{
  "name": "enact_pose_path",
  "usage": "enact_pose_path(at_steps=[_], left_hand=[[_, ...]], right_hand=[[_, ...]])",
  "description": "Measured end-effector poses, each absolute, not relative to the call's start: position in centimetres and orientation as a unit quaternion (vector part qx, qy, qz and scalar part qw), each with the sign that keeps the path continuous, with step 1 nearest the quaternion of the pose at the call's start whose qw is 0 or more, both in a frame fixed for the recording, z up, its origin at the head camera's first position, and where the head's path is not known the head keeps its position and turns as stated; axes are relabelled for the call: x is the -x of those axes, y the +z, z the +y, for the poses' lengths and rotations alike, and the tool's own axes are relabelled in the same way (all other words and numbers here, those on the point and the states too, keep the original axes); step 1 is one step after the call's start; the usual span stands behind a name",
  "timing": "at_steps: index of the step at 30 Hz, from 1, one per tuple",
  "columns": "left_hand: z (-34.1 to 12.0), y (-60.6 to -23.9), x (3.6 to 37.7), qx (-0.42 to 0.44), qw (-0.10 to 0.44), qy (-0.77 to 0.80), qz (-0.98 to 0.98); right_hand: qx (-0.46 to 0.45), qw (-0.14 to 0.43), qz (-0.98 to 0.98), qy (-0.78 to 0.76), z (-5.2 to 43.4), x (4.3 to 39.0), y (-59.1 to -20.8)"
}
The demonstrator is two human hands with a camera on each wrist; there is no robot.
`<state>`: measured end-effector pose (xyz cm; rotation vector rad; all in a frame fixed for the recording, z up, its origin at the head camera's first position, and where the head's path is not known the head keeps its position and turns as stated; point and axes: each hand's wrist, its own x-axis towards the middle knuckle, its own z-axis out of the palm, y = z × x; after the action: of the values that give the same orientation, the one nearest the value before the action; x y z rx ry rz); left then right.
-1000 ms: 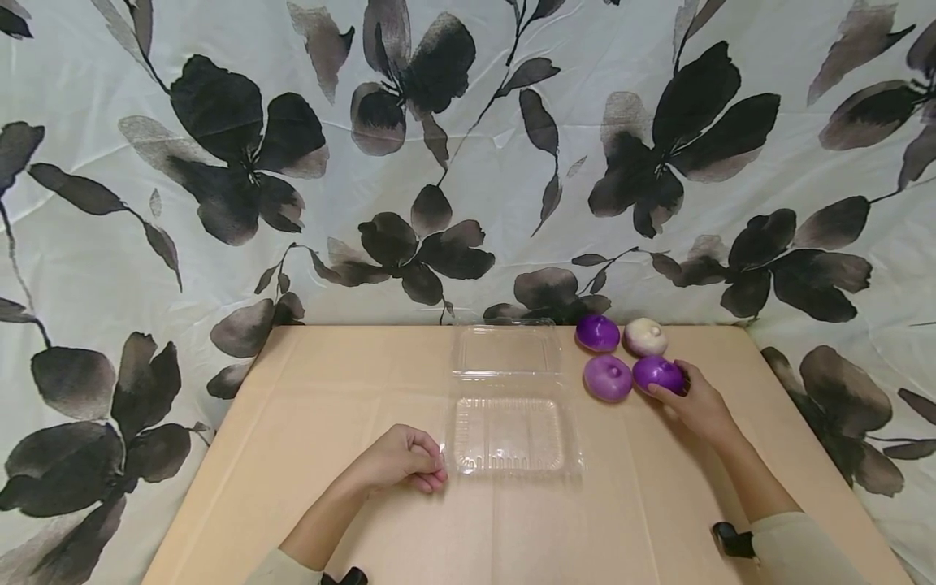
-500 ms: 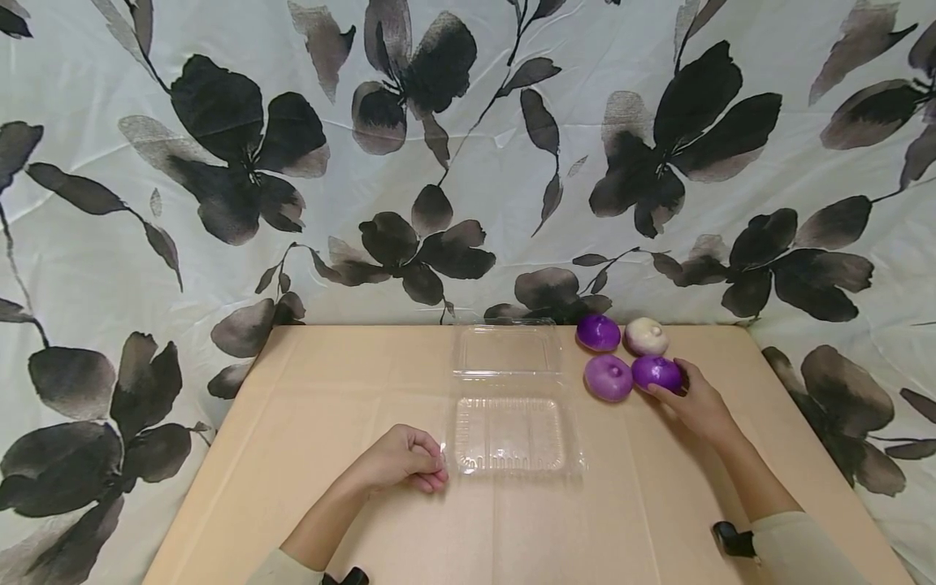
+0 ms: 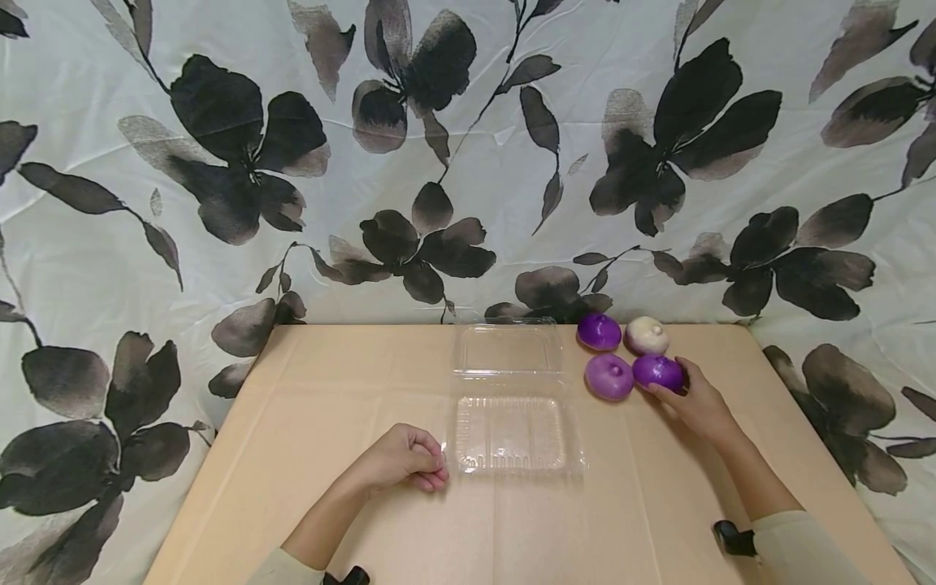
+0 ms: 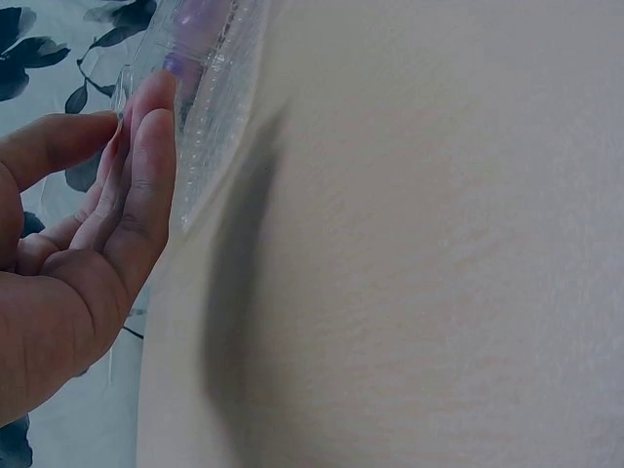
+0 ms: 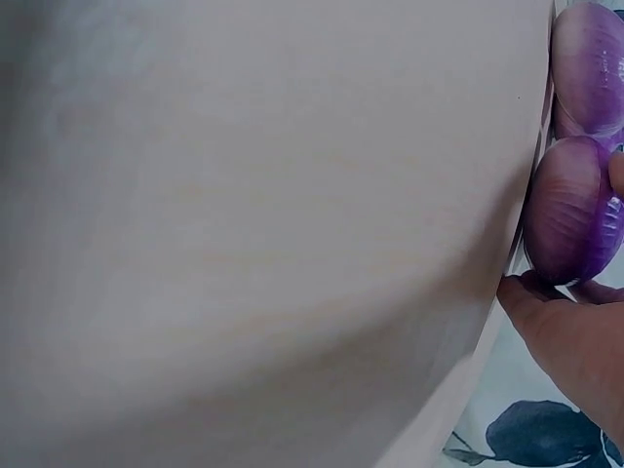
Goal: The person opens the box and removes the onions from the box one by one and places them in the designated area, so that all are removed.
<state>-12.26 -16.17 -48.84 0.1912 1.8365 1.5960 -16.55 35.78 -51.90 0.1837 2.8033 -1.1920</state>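
A clear plastic clamshell container (image 3: pixel 509 435) lies unfolded in the middle of the table, its lid (image 3: pixel 507 349) towards the back. At its near left side my left hand (image 3: pixel 405 459) pinches the edge between thumb and fingers; a bit of clear plastic (image 4: pixel 123 90) shows there in the left wrist view. My right hand (image 3: pixel 698 402) holds a purple onion (image 3: pixel 656 373) from its right side, thumb in front and fingers behind. That onion is the near right one of a tight cluster, with a paler purple onion (image 3: pixel 609 377) beside it.
Behind these two stand a deep purple onion (image 3: pixel 599 331) and a white onion (image 3: pixel 647 335), close to the table's back edge. The tan table (image 3: pixel 307 382) ends at a white cloth (image 3: pixel 541 268) with dark flowers. Black wrist straps (image 3: pixel 734 539) are worn at the sleeves.
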Motion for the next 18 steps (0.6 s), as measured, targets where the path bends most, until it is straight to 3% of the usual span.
enact_pose_path(at_steps=[18], left_hand=[[-16.33, -48.87, 12.28, -0.073, 0.349, 0.617, 0.701]], right_hand=[[-0.058, 0.055, 0.916, -0.394, 35.78, 16.53, -51.45]])
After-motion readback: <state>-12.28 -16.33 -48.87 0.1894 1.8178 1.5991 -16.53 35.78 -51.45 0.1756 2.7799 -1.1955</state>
